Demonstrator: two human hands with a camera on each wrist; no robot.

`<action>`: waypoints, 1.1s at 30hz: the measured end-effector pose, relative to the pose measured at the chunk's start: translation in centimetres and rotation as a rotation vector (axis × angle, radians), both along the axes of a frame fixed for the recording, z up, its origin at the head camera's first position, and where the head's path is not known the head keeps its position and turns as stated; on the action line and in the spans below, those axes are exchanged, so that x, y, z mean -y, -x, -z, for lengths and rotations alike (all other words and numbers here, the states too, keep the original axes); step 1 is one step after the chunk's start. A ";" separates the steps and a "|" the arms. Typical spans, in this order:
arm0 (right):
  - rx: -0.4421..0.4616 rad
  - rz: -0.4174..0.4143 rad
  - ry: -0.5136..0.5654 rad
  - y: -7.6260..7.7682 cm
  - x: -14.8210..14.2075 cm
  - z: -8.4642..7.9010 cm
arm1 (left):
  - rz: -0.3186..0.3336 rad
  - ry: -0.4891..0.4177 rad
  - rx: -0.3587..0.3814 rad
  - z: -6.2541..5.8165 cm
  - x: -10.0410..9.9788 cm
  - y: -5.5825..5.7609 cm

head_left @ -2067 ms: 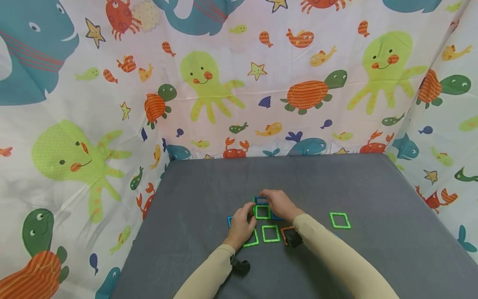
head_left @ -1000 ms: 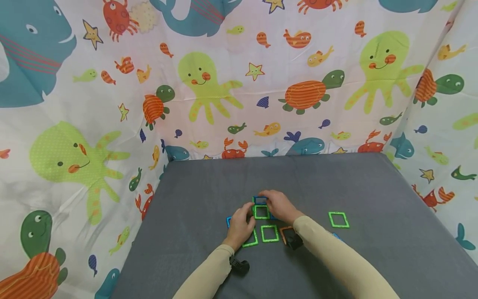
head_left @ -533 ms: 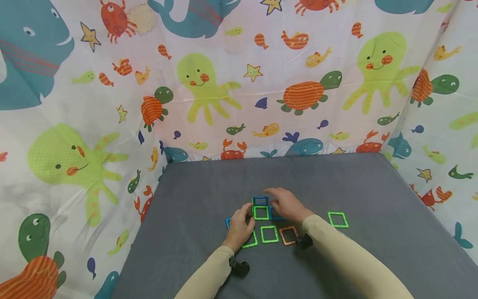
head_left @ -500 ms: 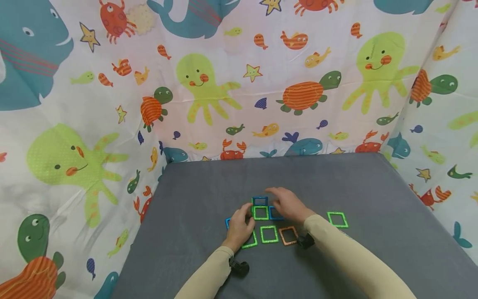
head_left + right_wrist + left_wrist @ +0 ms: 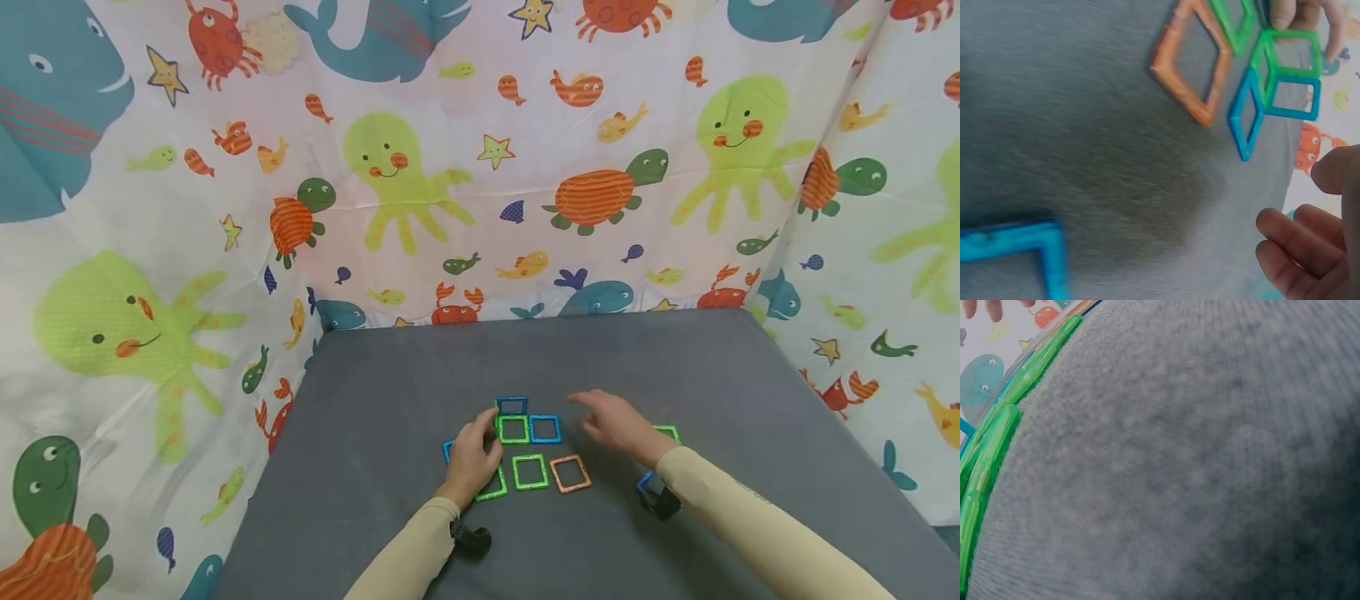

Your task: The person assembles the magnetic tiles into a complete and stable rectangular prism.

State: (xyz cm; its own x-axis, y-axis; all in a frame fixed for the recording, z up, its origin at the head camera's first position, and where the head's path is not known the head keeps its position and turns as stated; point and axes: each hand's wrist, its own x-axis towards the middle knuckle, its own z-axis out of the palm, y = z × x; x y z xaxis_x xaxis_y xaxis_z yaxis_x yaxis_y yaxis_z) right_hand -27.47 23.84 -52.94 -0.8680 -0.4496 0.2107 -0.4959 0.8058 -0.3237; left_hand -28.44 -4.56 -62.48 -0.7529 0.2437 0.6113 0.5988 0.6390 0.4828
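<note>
My right hand [image 5: 618,425] just cleared the upright blue frame [image 5: 513,399], fingers apart and empty, so that looks set behind the flat green frame [image 5: 514,442]; left hand [image 5: 471,457] alongside, can't tell if gripping.

Head view bright, light even and soft; sea-animal curtain [image 5: 525,183] pale, slightly pinkish at the back. Faint soft shadow on the gray tabletop [image 5: 405,375] below the right sleeve [image 5: 750,508]. Left wrist view dimmer: gray tabletop blurry up close, darkest lower right, its edge bowed; small glints on green tile frames [image 5: 986,481]. Right wrist view soft, broad shadow mid-frame, blue tile frame [image 5: 1054,250] at lower left out of focus.
</note>
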 end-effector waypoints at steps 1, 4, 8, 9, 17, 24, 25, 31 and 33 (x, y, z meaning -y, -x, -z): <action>-0.006 -0.011 -0.008 -0.3 -0.1 0.2 | -0.004 0.001 0.006 -0.1 0.1 0.0; -0.035 -0.047 -0.028 -1.1 -0.1 0.8 | -0.008 0.011 0.031 -0.3 0.3 -0.2; -0.058 -0.088 -0.038 -2.4 0.0 1.6 | -0.007 0.017 0.047 -0.3 0.3 -0.3; -0.056 -0.096 -0.040 -2.7 0.0 1.8 | -0.007 0.016 0.046 -0.3 0.3 -0.3; -0.004 -0.132 -0.052 -4.5 0.4 2.7 | -0.004 0.005 0.048 -0.2 0.2 -0.2; 0.022 -0.169 -0.057 -5.1 0.6 3.3 | 0.010 0.004 0.057 -0.2 0.2 0.0; 0.018 -0.175 -0.059 -5.1 0.6 3.4 | 0.011 0.001 0.055 -0.2 0.2 0.0; 0.005 -0.186 -0.079 -5.2 0.7 4.0 | 0.011 0.001 0.066 -0.2 0.3 -0.1; -0.004 -0.186 -0.079 -5.2 0.7 4.1 | 0.008 0.004 0.069 -0.2 0.3 -0.1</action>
State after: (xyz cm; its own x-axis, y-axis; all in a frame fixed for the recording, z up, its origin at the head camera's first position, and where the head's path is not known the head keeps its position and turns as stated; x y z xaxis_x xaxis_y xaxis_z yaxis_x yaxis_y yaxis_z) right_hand -22.25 23.13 -57.06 -0.7676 -0.6176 0.1713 -0.6399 0.7229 -0.2607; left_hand -28.34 -4.84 -62.23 -0.7912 0.2520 0.5572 0.5693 0.6364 0.5205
